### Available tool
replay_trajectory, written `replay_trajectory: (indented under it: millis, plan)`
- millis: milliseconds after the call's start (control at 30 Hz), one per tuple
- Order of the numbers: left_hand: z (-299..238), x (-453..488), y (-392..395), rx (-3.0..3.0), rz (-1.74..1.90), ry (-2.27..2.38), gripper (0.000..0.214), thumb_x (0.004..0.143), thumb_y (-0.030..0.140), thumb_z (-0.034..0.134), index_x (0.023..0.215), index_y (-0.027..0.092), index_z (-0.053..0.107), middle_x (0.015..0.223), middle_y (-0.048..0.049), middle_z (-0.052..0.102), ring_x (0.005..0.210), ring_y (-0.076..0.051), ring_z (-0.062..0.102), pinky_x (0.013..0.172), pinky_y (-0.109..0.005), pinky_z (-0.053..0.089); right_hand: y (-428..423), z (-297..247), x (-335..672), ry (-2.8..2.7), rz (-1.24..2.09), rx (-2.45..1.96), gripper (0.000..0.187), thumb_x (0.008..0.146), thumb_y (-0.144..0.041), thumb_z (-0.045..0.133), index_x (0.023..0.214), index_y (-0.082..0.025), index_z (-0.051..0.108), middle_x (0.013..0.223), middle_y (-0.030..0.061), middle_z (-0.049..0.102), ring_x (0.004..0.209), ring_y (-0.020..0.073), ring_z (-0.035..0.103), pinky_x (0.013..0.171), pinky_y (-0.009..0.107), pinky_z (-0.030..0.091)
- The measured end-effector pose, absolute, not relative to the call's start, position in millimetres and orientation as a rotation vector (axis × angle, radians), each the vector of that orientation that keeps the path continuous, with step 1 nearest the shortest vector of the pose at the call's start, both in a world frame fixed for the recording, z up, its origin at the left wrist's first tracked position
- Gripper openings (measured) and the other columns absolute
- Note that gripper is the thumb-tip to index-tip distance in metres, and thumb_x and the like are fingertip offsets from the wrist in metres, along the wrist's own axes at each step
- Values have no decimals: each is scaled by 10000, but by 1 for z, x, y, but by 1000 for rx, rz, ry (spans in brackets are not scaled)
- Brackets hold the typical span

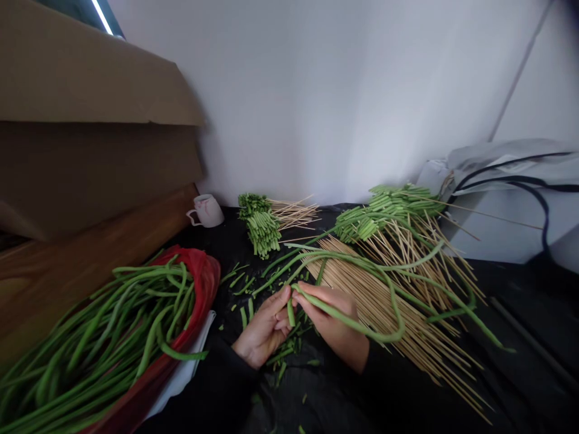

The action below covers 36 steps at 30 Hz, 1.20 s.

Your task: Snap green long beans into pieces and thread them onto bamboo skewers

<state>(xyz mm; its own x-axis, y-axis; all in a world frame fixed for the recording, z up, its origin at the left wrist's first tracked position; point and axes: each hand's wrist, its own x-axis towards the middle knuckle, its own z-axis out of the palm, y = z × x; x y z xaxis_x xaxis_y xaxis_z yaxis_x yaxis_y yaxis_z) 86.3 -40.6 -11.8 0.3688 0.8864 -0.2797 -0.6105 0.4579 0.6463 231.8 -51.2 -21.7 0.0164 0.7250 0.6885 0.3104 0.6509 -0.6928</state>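
Observation:
Both hands meet at the end of a long green bean point(332, 312). My left hand point(266, 325) is closed, pinching the short end of the bean, which points down at the fingertips. My right hand point(335, 319) grips the same bean just beside the left fingertips, and the rest of it loops away to the right. Under the hands lie cut bean pieces point(283, 361) on a black cover point(316, 395). Just right of my right hand, bare wooden skewers point(384, 307) lie in a pile, with more long beans point(420, 277) draped over them.
A red bag point(208, 274) full of long beans point(117, 325) stands at the left. Skewered bean bundles point(265, 232) lie at the back, with more bundles point(398, 205) at the right. A mug point(207, 211) stands near a cardboard box point(99, 150). Black cables point(511, 175) hang at the right.

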Motion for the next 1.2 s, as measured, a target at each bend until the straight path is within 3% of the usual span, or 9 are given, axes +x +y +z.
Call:
replay_trajectory:
  millis: [300,400,500,600,700,867,1067,1200]
  plan:
    - [-15,83,-36,433,989,668,370,617,303,884,813,83,660,450,137,316,368,30,189,352,-74,207,-54,-30,231,-1930,-88,-813,277,934,-216,525,1144,-142,689,628,23,687,550,141,632,562,253,502]
    - [-14,81,-34,494,1002,694,387,638,345,868,841,85,666,448,136,313,376,24,183,366,-85,208,-55,-26,228,-1890,100,-789,261,922,-209,538,1124,-163,697,770,48,744,648,147,678,633,252,534]
    - [-11,81,-33,636,1045,740,336,680,373,835,732,107,635,431,122,323,377,7,197,375,-110,208,-56,-15,229,-1695,497,-875,228,894,-254,597,1075,-207,728,949,66,760,789,176,708,730,284,568]
    - [-8,81,-34,762,1112,837,343,690,403,818,730,106,652,476,79,454,387,-1,233,381,-136,196,-56,-3,233,-1425,855,-1033,218,844,-339,662,994,-212,755,811,49,752,627,161,673,581,269,558]
    - [-6,81,-35,796,1168,940,379,661,435,827,775,99,693,590,21,585,428,-13,326,414,-148,235,-54,1,238,-1306,1037,-1104,259,822,-393,672,964,-192,752,594,3,665,454,116,557,418,222,453]
    - [0,82,-39,789,1239,981,408,617,471,840,623,111,649,537,38,537,461,-33,371,449,-163,270,-51,-4,240,-1300,1145,-1098,327,811,-451,676,977,-175,738,517,-31,584,433,89,498,414,197,401]
    - [4,82,-41,795,1300,1005,387,634,450,835,645,110,649,587,29,571,497,-37,403,472,-154,307,-49,-5,241,-1274,1210,-1053,343,825,-471,657,981,-175,731,514,-38,570,431,85,485,409,192,375]
    - [1,82,-40,668,1278,945,376,607,408,862,658,105,645,560,49,535,457,-19,361,429,-139,277,-54,-4,237,-1346,1111,-1075,270,813,-403,690,984,-205,754,545,-23,620,452,106,534,431,215,439]
